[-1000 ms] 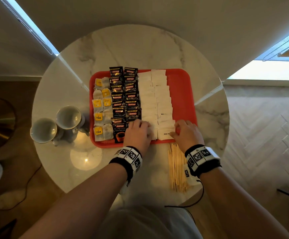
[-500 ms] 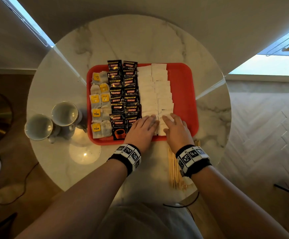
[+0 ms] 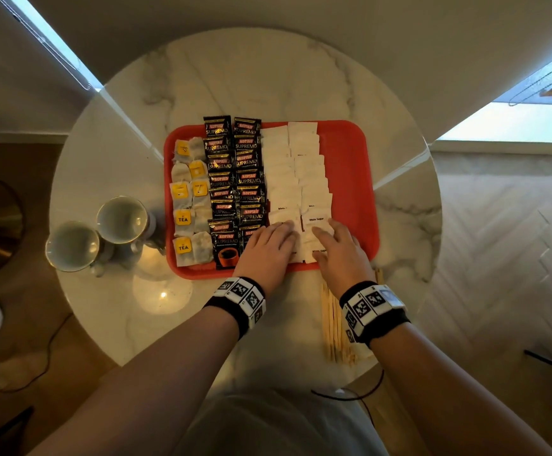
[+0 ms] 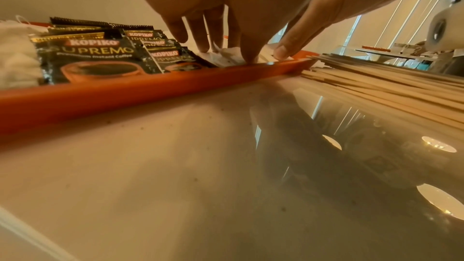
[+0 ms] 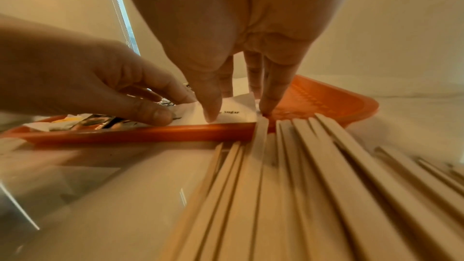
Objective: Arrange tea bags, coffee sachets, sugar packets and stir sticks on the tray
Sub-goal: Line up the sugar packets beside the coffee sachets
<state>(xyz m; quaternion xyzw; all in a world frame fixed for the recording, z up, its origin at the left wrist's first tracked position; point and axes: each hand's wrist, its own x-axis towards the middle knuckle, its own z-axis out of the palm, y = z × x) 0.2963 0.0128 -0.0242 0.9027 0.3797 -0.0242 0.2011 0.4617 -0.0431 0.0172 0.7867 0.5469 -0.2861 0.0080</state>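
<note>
A red tray (image 3: 350, 166) on the round marble table holds tea bags (image 3: 189, 199) in its left columns, black coffee sachets (image 3: 232, 172) in the middle and white sugar packets (image 3: 296, 169) to their right. My left hand (image 3: 269, 245) lies flat with straight fingers on the nearest sugar packets (image 4: 226, 57). My right hand (image 3: 337, 248) presses its straight fingers on the neighbouring packets (image 5: 236, 112) at the tray's near edge. Wooden stir sticks (image 3: 334, 324) lie in a bundle on the table just in front of the tray, under my right wrist.
Two empty cups (image 3: 103, 232) stand on the table left of the tray. The tray's right strip (image 3: 353, 205) is bare red. The table edge (image 3: 432, 258) drops to a herringbone floor at the right. A black cable (image 3: 350, 394) hangs near my body.
Both hands slid forward from the tray's near rim onto the nearest sugar packets and came closer together. The packets at the near end now lie tighter in their rows.
</note>
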